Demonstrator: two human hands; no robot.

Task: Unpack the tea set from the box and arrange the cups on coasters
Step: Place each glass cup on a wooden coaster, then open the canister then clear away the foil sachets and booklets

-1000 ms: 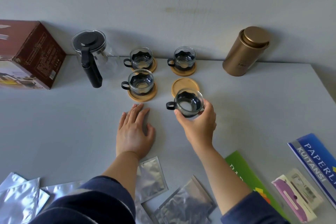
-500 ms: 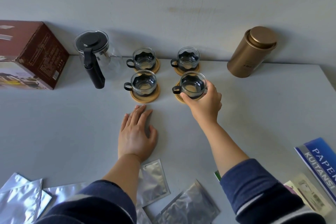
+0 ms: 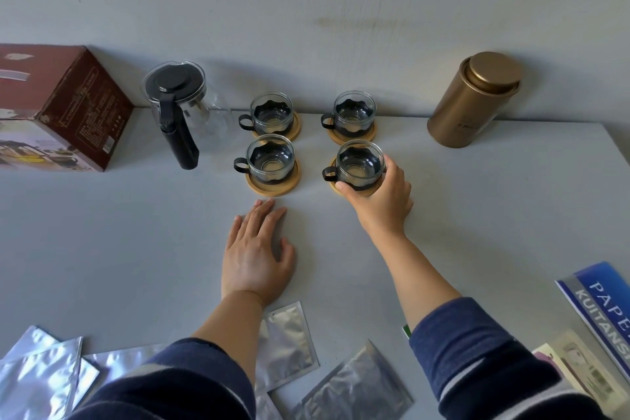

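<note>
Several glass cups with black holders stand on round wooden coasters in a two-by-two block. My right hand point(image 3: 380, 196) grips the front right cup point(image 3: 358, 165), which sits on its coaster point(image 3: 366, 193). The front left cup point(image 3: 270, 158) rests on its coaster point(image 3: 272, 186). Behind them stand the back left cup point(image 3: 271, 112) and the back right cup point(image 3: 353, 113). My left hand point(image 3: 257, 254) lies flat on the table just in front of the front left coaster. A glass teapot point(image 3: 180, 106) with a black lid stands left of the cups. The brown box point(image 3: 61, 109) is at the far left.
A gold tin canister point(image 3: 472, 100) stands at the back right by the wall. Several silver foil pouches point(image 3: 288, 341) lie along the near edge. A blue receipt book point(image 3: 603, 307) and a packet point(image 3: 579, 372) lie at the front right on the grey table point(image 3: 136, 232).
My right hand carried the cup away from me and set it down on the front right coaster. The left hand stayed flat on the table.
</note>
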